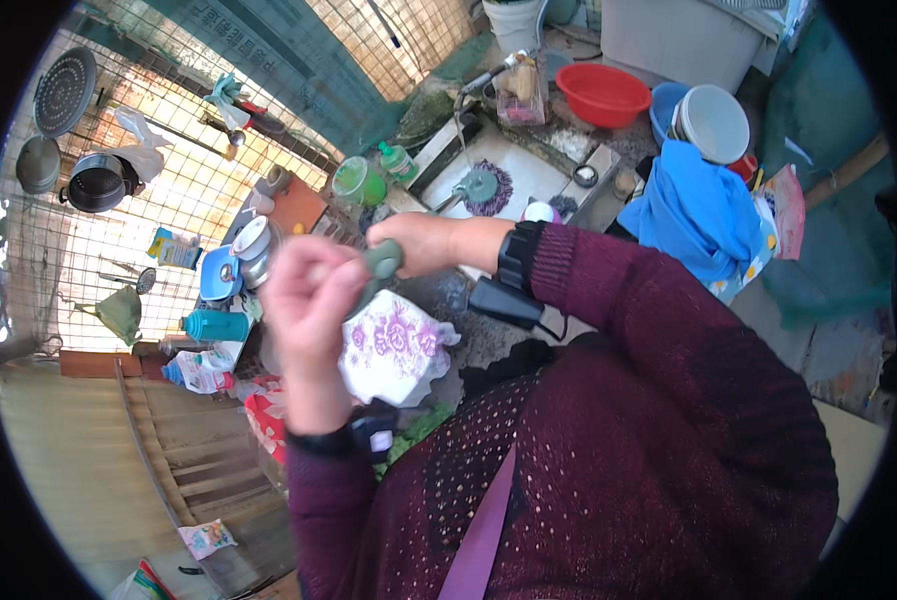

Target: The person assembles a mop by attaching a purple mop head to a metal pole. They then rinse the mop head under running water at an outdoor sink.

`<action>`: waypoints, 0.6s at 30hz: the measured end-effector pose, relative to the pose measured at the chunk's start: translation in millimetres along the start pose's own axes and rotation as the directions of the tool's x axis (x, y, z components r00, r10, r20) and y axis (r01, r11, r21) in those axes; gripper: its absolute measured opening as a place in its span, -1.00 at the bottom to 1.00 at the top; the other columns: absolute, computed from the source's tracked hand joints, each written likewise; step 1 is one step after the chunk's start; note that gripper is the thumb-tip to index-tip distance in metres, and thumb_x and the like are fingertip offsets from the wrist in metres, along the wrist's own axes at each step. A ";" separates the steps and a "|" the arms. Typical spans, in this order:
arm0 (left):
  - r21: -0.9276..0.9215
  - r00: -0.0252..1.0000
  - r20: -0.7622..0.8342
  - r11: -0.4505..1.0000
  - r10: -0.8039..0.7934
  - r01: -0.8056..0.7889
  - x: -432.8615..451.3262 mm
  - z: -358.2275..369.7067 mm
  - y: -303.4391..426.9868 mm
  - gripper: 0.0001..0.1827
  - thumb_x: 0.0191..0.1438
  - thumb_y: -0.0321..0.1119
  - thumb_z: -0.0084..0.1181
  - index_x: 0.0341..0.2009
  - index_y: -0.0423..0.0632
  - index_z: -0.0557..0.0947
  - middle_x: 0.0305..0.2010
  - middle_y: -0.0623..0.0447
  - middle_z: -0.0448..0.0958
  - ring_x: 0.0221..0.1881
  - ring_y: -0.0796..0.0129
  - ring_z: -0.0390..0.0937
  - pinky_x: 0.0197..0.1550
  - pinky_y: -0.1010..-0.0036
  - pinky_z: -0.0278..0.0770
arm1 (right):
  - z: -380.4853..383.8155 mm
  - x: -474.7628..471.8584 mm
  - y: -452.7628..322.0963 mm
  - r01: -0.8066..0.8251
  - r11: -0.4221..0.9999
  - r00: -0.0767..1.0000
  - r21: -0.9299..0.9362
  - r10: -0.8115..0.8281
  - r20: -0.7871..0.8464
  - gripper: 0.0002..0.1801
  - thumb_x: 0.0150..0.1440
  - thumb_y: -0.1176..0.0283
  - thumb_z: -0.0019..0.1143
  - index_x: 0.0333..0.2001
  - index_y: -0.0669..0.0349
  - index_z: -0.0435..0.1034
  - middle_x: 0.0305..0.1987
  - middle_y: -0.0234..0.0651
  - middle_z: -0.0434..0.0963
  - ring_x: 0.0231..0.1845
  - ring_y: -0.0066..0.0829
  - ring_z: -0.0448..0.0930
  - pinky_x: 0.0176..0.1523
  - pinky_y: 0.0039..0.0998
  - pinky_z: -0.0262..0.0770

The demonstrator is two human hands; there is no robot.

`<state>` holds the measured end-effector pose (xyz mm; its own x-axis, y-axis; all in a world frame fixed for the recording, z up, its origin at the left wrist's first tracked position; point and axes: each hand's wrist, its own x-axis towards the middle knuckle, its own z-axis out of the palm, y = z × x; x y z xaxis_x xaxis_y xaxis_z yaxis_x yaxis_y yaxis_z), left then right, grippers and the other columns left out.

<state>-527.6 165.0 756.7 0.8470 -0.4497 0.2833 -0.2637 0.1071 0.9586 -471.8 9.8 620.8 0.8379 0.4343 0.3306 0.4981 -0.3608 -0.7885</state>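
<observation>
In front of me a mop [482, 186] with a grey-green round head and purple strands rests in the pale sink basin [527, 169]. Its pole runs back towards my right hand [414, 240], whose fingers are wrapped around it. A dark green grip part [383, 259] shows between my two hands. My left hand [313, 292] is blurred, with fingers curled at the near end of the handle; the exact hold is partly hidden. Below the hands sits a white cover with purple flowers [396, 337].
A tap [493, 73], a green bottle [397, 161] and a green tub [360, 181] are around the basin. Farther back stand a red basin [604, 95] and a white bucket [712, 124]. Blue cloth [692, 210] lies at right. Pots [97, 182] hang on the wire grid at left.
</observation>
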 end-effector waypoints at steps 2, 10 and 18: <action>-0.020 0.969 0.095 0.974 0.226 -0.225 2.9 -1.4 31.5 -0.84 0.12 -0.42 0.12 -0.32 -0.14 0.40 -0.59 0.17 0.38 -0.57 0.51 0.29 -0.39 0.51 0.31 | -1.0 -0.6 -5.8 0.056 0.997 0.998 0.049 -0.057 0.034 -0.79 -0.11 0.53 0.19 -0.32 0.14 0.39 -0.38 -0.17 0.56 -0.26 -0.09 0.59 -0.20 -0.23 0.48; 0.010 0.996 0.089 1.000 0.021 -0.022 -4.0 27.8 -9.5 -0.80 0.07 -0.50 0.22 -0.30 -0.13 0.43 -0.43 0.04 0.51 -0.44 0.50 0.39 -0.39 0.60 0.33 | -11.9 -16.3 -16.9 0.000 1.000 0.999 0.011 0.000 -0.046 -0.84 -0.10 0.42 0.21 -0.38 0.13 0.43 -0.36 -0.14 0.58 -0.23 -0.04 0.60 -0.17 -0.15 0.48; 0.234 0.941 0.146 0.914 0.305 -0.332 22.6 27.9 29.4 -0.80 0.02 -0.59 0.09 -0.29 -0.13 0.36 -0.60 0.08 0.34 -0.55 0.34 0.31 -0.40 0.41 0.32 | -13.1 -16.4 7.3 0.219 0.952 0.969 0.215 -0.186 -0.164 -0.74 -0.14 0.55 0.20 -0.29 0.17 0.38 -0.35 -0.17 0.55 -0.27 -0.06 0.57 -0.18 -0.22 0.47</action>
<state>-529.0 133.3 790.5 0.6496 -0.5201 0.5546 -0.6302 0.0397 0.7754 -478.9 -10.8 616.4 0.7557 0.3527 0.5519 0.6097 -0.0707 -0.7895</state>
